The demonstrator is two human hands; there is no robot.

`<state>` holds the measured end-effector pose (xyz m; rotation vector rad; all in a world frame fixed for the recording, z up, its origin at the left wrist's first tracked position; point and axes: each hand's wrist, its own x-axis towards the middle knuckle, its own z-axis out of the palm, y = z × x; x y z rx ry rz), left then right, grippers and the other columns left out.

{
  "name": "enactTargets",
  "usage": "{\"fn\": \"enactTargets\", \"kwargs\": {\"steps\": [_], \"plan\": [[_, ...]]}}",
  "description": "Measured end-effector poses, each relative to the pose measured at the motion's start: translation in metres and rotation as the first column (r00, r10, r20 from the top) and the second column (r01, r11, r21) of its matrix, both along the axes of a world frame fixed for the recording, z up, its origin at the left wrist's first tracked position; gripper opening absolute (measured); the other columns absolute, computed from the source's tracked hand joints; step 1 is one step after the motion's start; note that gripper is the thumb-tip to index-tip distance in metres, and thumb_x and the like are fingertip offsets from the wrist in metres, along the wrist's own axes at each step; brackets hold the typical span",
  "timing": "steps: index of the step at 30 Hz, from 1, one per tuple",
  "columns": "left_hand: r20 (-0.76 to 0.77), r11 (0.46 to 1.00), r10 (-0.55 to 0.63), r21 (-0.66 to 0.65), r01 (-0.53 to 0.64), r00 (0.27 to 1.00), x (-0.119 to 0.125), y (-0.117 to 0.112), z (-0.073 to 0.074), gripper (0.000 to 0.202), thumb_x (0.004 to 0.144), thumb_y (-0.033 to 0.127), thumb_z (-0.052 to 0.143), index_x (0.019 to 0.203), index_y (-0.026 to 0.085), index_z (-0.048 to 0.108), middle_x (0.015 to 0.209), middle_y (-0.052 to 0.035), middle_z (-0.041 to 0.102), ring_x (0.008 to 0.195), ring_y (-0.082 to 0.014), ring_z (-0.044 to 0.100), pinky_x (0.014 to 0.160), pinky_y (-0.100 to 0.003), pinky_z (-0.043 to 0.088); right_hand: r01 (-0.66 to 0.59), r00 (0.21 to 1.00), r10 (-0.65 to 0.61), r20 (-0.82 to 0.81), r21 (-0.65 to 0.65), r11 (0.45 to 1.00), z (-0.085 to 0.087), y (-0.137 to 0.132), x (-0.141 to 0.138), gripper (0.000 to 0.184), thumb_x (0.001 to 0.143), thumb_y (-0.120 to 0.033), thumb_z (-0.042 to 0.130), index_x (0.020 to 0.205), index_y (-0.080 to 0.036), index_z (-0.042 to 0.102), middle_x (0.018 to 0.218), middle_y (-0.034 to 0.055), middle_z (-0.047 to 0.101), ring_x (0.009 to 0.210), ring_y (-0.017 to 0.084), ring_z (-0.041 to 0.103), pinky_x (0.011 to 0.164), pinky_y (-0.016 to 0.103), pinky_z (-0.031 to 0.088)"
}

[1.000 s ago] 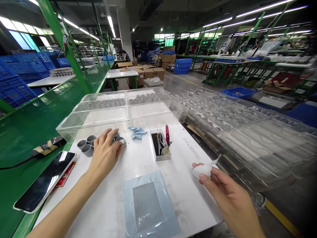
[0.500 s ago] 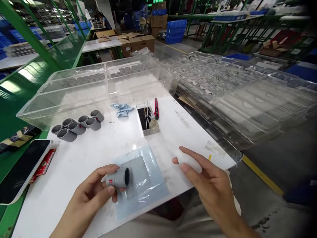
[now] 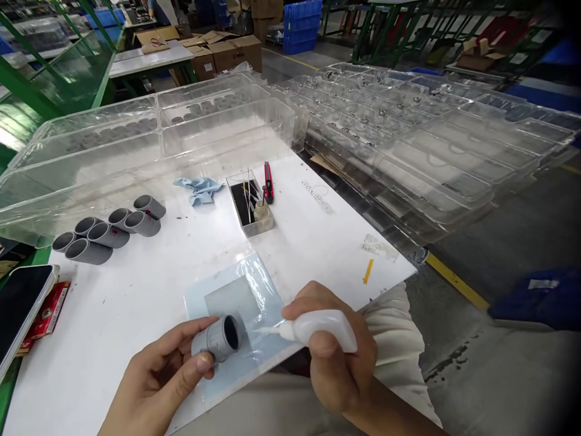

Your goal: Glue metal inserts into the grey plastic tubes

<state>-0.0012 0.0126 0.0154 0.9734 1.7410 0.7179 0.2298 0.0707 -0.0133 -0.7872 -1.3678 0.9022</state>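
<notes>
Between the thumb and fingers of my left hand [image 3: 170, 369] is a short grey plastic tube [image 3: 215, 339], its open end turned to the right. My right hand [image 3: 338, 357] is closed around a white squeeze bottle [image 3: 324, 329] with a thin nozzle. The nozzle points left at the tube's open end, with a small gap between them. Beneath both hands lies a light blue plastic sheet [image 3: 267, 297] with a greyish square in it. Several similar grey tubes [image 3: 109, 233] stand grouped at the left of the table.
A small clear box [image 3: 249, 203] holds tweezers-like tools and a little bottle. Beside it lie a red utility knife [image 3: 268, 181] and a crumpled blue cloth [image 3: 200, 189]. Clear plastic trays [image 3: 158, 136] line the back; more trays [image 3: 431, 151] are stacked right. A phone [image 3: 27, 309] rests at left.
My right hand has turned and brought the squeeze bottle left, its nozzle now towards the tube. My left hand has rotated the tube slightly; its red mark no longer shows. The view has shifted.
</notes>
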Motion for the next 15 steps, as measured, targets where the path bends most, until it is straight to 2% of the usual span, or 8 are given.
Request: {"fn": "enactTargets", "kwargs": {"steps": [3, 5, 9, 15], "plan": [[-0.010, 1.000, 0.003, 0.002, -0.003, 1.000, 0.0008, 0.0006, 0.0009, 0.056, 0.080, 0.069, 0.075, 0.117, 0.027, 0.077, 0.071, 0.0006, 0.073, 0.078, -0.0215, 0.065, 0.074, -0.028, 0.047, 0.005, 0.998, -0.010, 0.070, 0.073, 0.997, 0.0080, 0.0038, -0.0062, 0.032, 0.103, -0.043, 0.054, 0.097, -0.017, 0.072, 0.071, 0.0037, 0.064, 0.061, 0.018, 0.055, 0.055, 0.033, 0.041], [-0.016, 1.000, 0.006, 0.005, -0.006, 1.000, 0.0010, 0.0007, 0.0015, 0.058, 0.078, 0.070, 0.075, 0.116, 0.026, 0.077, 0.070, 0.0002, 0.073, 0.078, -0.0217, 0.065, 0.073, -0.028, 0.047, 0.011, 0.996, -0.017, 0.087, 0.078, 0.997, 0.0103, 0.0061, -0.0083, 0.034, 0.103, -0.044, 0.054, 0.095, -0.017, 0.072, 0.068, 0.0034, 0.064, 0.060, 0.018, 0.055, 0.054, 0.033, 0.042], [-0.015, 1.000, 0.002, 0.012, -0.002, 1.000, -0.0001, -0.0004, 0.0006, 0.057, 0.080, 0.069, 0.075, 0.116, 0.025, 0.077, 0.070, -0.0003, 0.073, 0.076, -0.0213, 0.065, 0.071, -0.027, 0.047, 0.002, 0.996, -0.008, 0.092, 0.062, 0.998, 0.0091, 0.0083, -0.0100, 0.034, 0.103, -0.043, 0.053, 0.093, -0.017, 0.072, 0.065, 0.0021, 0.062, 0.058, 0.017, 0.054, 0.054, 0.032, 0.042], [-0.031, 1.000, 0.014, 0.014, -0.014, 0.999, -0.0002, -0.0015, -0.0007, 0.055, 0.079, 0.068, 0.076, 0.115, 0.026, 0.077, 0.070, 0.0004, 0.072, 0.073, -0.0203, 0.065, 0.068, -0.026, 0.048, -0.022, 0.994, 0.014, 0.104, 0.079, 0.997, 0.0065, 0.0097, -0.0111, 0.032, 0.103, -0.044, 0.054, 0.094, -0.017, 0.071, 0.070, 0.0032, 0.067, 0.060, 0.017, 0.056, 0.055, 0.033, 0.044]]}}
